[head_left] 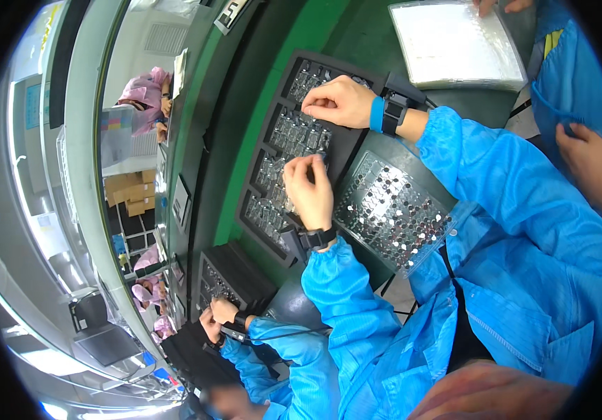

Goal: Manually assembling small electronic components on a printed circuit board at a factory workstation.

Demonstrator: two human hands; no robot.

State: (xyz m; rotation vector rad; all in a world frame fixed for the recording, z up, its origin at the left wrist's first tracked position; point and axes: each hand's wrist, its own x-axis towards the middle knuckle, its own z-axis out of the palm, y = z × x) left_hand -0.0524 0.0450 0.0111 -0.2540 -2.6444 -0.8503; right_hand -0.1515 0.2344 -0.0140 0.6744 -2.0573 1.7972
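A long black tray [259, 150] with several pockets of small clear parts lies at an angle on the dark bench. My left hand [310, 187], with a black wrist strap, rests on the tray's middle, its fingertips pinched on a small clear part. My right hand [337, 101], with a blue band and a black strap, is at the tray's far end, fingers curled down onto another clear part. Both my sleeves are blue. Just right of my left hand sits a clear blister tray [393, 204] of round silvery and dark pieces.
A green belt [245, 161] runs past the tray's far side. A flat stack of clear sheets [455, 43] lies beyond. A co-worker's hands [220, 313] work at a second black tray [229, 274]. Another person's hand [584, 157] hangs at the right.
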